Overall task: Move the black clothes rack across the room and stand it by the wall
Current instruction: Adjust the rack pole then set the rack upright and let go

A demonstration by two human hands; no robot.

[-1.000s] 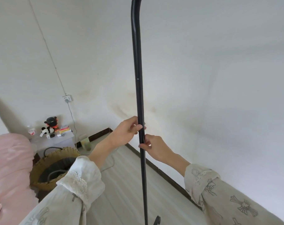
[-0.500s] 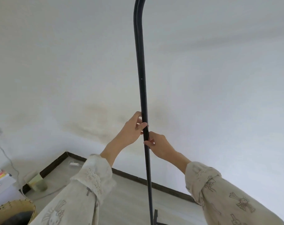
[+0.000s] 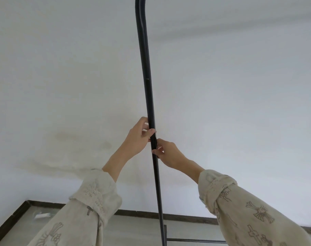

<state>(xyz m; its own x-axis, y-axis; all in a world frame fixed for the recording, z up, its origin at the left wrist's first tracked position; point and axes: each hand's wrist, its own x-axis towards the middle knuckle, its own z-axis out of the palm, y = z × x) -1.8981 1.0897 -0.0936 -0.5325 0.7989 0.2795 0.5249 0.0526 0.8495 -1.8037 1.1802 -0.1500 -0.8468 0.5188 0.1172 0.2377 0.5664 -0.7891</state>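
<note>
The black clothes rack (image 3: 147,89) shows as one tall upright pole running from the top edge down the middle of the view, bending at its top. A thin lower crossbar of the rack (image 3: 195,240) runs right near the floor. My left hand (image 3: 137,137) grips the pole at mid height from the left. My right hand (image 3: 169,154) holds the same pole just below, from the right. The rack's feet are out of view.
A white wall (image 3: 240,103) with yellowish stains stands right behind the rack. A dark skirting board (image 3: 186,218) runs along its foot, meeting another in the left corner. A small white scrap (image 3: 42,215) lies on the pale floor there.
The view has swung right and closer to the wall; the basket, bedside table and pink bedding have left the frame. Both hands keep their hold on the pole.
</note>
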